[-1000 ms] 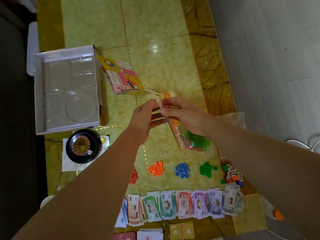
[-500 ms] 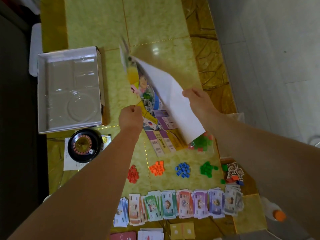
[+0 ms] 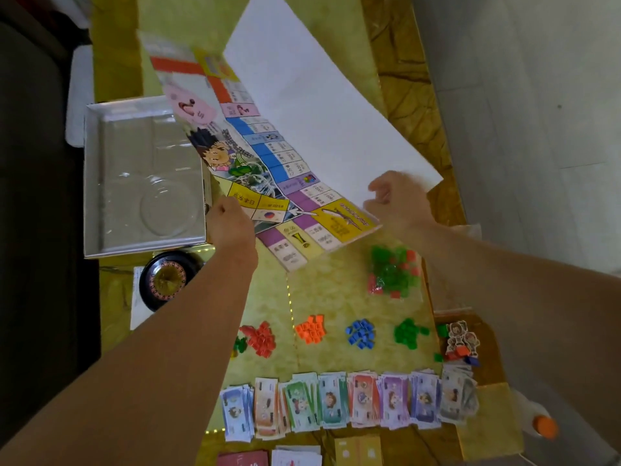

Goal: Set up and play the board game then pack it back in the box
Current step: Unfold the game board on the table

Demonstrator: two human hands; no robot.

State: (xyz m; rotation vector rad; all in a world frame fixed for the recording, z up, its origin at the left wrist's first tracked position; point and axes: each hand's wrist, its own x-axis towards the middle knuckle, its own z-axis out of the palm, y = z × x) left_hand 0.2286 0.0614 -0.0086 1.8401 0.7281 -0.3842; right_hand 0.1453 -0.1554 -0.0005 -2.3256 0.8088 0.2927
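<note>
Head view: board (image 3: 268, 169) half open, held above table (image 3: 336, 290), centre to 12 o'clock, box (image 3: 90, 183) at 9. Your left hand (image 3: 230, 222) grips printed near edge; right hand (image 3: 398, 200) pinches white flap. Thin glossy paper, creased, floppy. Risk: lower it carelessly, sagging corner sweeps bag (image 3: 393, 274) at 4 o'clock, scatters piles (image 3: 311, 327) on slick marble-look top. Yank apart, crease may tear.

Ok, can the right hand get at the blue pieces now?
Probably not yet: the right hand pinches the board. The blue pieces lie uncovered nearer the person, so the path looks clear once it lets go.
</note>
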